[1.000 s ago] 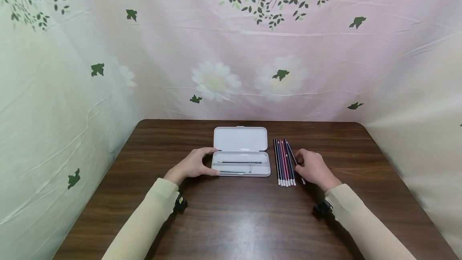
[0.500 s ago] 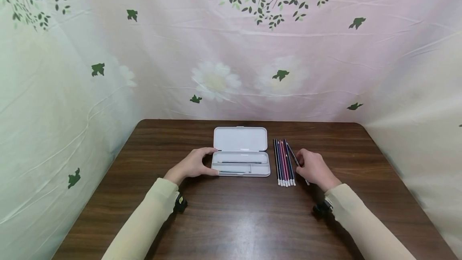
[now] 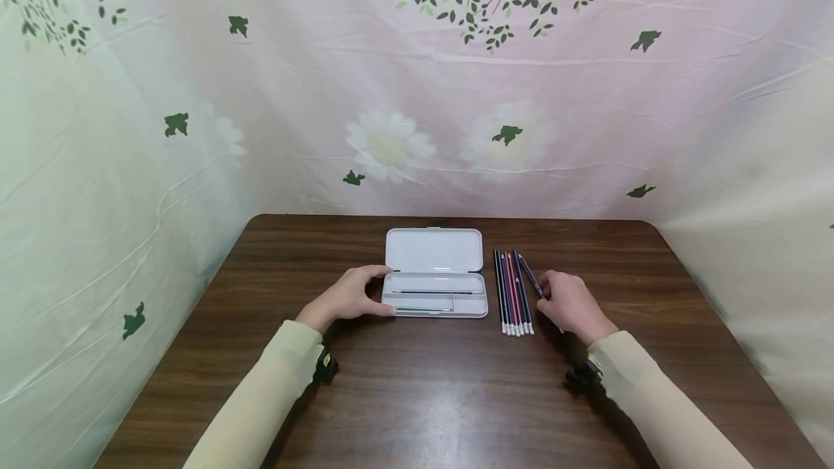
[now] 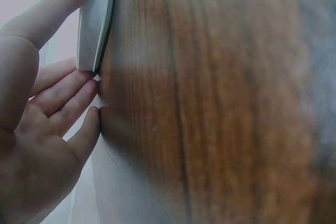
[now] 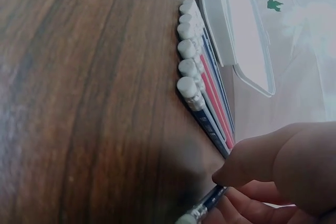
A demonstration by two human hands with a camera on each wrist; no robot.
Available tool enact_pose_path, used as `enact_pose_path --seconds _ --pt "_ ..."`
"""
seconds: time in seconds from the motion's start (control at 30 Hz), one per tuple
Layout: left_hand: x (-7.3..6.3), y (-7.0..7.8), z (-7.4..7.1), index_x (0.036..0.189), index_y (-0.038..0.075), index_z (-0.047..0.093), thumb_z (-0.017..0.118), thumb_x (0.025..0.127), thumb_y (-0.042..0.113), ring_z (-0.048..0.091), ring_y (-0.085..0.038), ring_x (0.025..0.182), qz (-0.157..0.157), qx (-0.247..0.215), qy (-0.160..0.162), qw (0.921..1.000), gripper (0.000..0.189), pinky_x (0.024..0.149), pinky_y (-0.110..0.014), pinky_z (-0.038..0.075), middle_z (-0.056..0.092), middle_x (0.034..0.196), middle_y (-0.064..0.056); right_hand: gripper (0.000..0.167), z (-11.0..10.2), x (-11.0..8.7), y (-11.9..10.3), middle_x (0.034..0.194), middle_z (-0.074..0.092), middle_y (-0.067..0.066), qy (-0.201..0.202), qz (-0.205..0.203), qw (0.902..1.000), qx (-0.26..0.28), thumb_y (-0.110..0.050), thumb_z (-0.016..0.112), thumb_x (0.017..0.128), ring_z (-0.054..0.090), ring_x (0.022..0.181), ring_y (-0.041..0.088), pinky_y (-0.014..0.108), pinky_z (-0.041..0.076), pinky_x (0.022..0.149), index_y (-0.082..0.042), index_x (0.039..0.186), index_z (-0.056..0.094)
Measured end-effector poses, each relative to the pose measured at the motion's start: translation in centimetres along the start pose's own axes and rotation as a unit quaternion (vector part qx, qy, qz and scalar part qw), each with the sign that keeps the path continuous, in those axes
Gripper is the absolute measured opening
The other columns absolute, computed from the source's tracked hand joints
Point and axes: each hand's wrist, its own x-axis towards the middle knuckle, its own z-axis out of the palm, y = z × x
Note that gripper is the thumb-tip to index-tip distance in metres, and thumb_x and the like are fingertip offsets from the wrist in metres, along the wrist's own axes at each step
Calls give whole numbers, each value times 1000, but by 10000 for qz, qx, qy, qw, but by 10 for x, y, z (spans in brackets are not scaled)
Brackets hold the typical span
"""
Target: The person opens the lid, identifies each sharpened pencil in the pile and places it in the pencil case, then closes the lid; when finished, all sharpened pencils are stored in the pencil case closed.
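Note:
My left hand (image 3: 352, 294) spans the left end of an opened white pencil case (image 3: 482, 302). Its thumb is at the near corner and its fingertips at the far one, holding the case between them. Two slim pencil-like sticks lie in the case's compartments. On the right, my right hand (image 3: 570, 302) pinches a dark pencil (image 3: 531, 277) between thumb and fingers, slanted, its tip pointing away. In the right wrist view this pencil's white eraser end (image 5: 188, 219) shows below the thumb. Beside it lies a row of several dark and red pencils (image 3: 511, 295), erasers toward me.
The dark wood table (image 3: 417, 382) carries everything. The case's lid (image 3: 434, 250) lies folded back behind the base. A printed cloth (image 3: 417, 93) hangs behind the table and along both sides.
The pencil in my right hand has slid and turned, its eraser end moving rightward away from the row. My left hand and the case have stayed put.

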Motion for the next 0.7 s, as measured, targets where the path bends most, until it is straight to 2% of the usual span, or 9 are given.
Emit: enact_pose_path --seconds 0.17,0.33,0.5,0.7 --pt "0 0 0 150 11 57 93 79 45 51 -26 141 -35 9 -17 10000 87 119 -49 40 58 149 -8 31 -5 0 -2 98 68 16 -26 199 9998 -41 -8 74 92 61 77 26 39 54 63 6 119 67" --pt "0 0 0 150 11 57 94 78 44 52 -25 140 -13 54 -6 10000 87 119 -48 40 59 149 -8 29 -8 0 -6 102 67 18 233 67 9996 -108 -9 72 92 60 86 29 44 54 69 4 118 68" --pt "2 0 0 150 11 57 93 79 45 52 -25 139 -10 119 -29 9999 87 118 -48 41 59 149 -8 26 -9 -1 -13 103 66 18 513 -330 9981 -47 -7 71 91 61 88 30 48 55 73 1 116 69" --pt "1 0 0 150 11 56 93 79 45 51 -25 141 -46 94 -41 9999 87 118 -49 41 58 150 -9 23 -4 3 -26 103 69 14 624 -1078 9921 149 0 68 90 64 88 25 46 57 76 1 112 74"
